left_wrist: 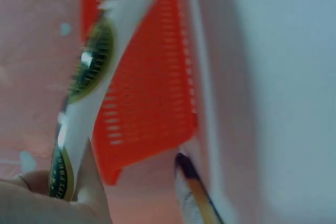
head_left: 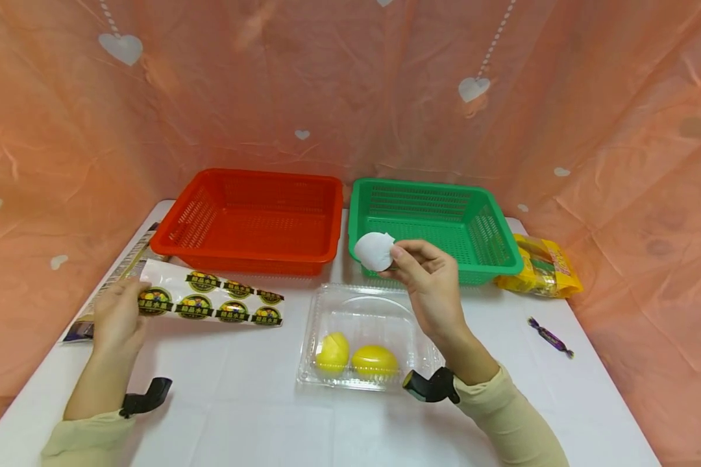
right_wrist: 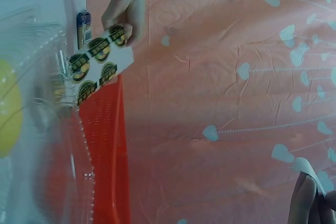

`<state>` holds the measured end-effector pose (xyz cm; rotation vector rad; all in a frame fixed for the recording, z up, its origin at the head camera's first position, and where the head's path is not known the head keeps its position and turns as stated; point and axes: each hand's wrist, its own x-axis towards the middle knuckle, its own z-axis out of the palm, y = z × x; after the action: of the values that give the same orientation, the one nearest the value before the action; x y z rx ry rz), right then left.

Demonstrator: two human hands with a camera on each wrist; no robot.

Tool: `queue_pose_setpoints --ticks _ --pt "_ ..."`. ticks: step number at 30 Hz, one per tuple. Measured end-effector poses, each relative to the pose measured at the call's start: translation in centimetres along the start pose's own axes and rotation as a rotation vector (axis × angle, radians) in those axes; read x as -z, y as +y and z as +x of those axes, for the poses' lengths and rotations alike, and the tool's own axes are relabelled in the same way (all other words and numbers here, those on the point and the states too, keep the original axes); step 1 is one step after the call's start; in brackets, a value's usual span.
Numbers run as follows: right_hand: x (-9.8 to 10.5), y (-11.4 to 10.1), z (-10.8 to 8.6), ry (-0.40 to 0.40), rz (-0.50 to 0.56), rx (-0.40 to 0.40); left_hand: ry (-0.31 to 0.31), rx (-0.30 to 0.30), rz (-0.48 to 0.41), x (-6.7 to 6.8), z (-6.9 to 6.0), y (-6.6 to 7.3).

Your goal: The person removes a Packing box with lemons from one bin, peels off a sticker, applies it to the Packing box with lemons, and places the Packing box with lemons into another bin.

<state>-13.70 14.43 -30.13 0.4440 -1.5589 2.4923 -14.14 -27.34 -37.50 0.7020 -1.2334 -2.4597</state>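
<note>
The left hand (head_left: pixel 119 316) grips the left end of a white sheet (head_left: pixel 210 303) with rows of round black, green and gold stickers. Between thumb and fingers the right hand (head_left: pixel 429 279) pinches a round sticker (head_left: pixel 375 251), its white side facing the head camera, above the front edge of the green basket. Below it lies a clear plastic box (head_left: pixel 350 305) holding two yellow fruits (head_left: pixel 374 360). In the left wrist view the sheet (left_wrist: pixel 105 66) is seen nearly edge-on; in the right wrist view the sticker (right_wrist: pixel 304 166) shows at the fingertips.
A red basket (head_left: pixel 245 257) stands at the back left, a green basket (head_left: pixel 432 188) at the back right. Beside the green one lies a yellow packet (head_left: pixel 546 267), with a purple wrapped sweet (head_left: pixel 551 337) nearer the front. A flat printed packet (head_left: pixel 84 327) lies at the left table edge.
</note>
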Motion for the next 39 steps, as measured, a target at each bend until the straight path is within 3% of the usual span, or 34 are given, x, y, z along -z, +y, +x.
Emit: queue_pose_setpoints --ticks 4,8,14,17,19,22,26,29,30,32,35,39 --pt "0.4 0.2 -0.1 0.014 0.007 -0.011 0.098 -0.035 0.260 -0.6 1.0 -0.7" --pt "0.8 0.4 -0.2 0.022 0.008 -0.010 0.087 -0.042 0.506 -0.7 1.7 -1.2" --pt "1.1 0.5 -0.2 0.035 0.004 -0.011 -0.061 -0.101 0.880 -0.5 1.2 -1.7" --pt "1.3 0.6 -0.2 0.043 0.002 -0.014 -0.177 -0.225 0.993 -2.1 -0.5 -2.2" --pt "1.3 0.7 -0.3 0.046 0.005 -0.015 -0.279 -0.342 0.995 -3.9 -2.1 -2.9" --pt "1.5 1.0 -0.4 0.041 0.013 -0.011 -0.519 -0.466 0.904 -7.0 -5.1 -4.0" --pt "2.0 1.8 -0.5 0.010 0.027 0.005 -0.917 -0.553 0.755 -11.1 -9.5 -5.5" --pt "1.9 2.0 -0.6 0.000 0.025 0.011 -1.127 -0.626 0.687 -13.6 -12.4 -6.4" --pt "1.9 2.0 -0.7 -0.002 0.023 0.011 -1.163 -0.642 0.675 -14.3 -13.2 -6.6" --pt "1.7 2.1 -0.7 -0.002 0.018 0.008 -1.168 -0.660 0.672 -15.3 -14.4 -7.1" --pt "1.2 1.9 -1.0 0.022 -0.012 -0.003 -1.097 -0.654 0.695 -16.1 -15.3 -7.7" --pt "1.3 1.9 -1.3 0.008 -0.060 0.008 -1.028 -0.595 0.689 -16.5 -15.4 -8.5"
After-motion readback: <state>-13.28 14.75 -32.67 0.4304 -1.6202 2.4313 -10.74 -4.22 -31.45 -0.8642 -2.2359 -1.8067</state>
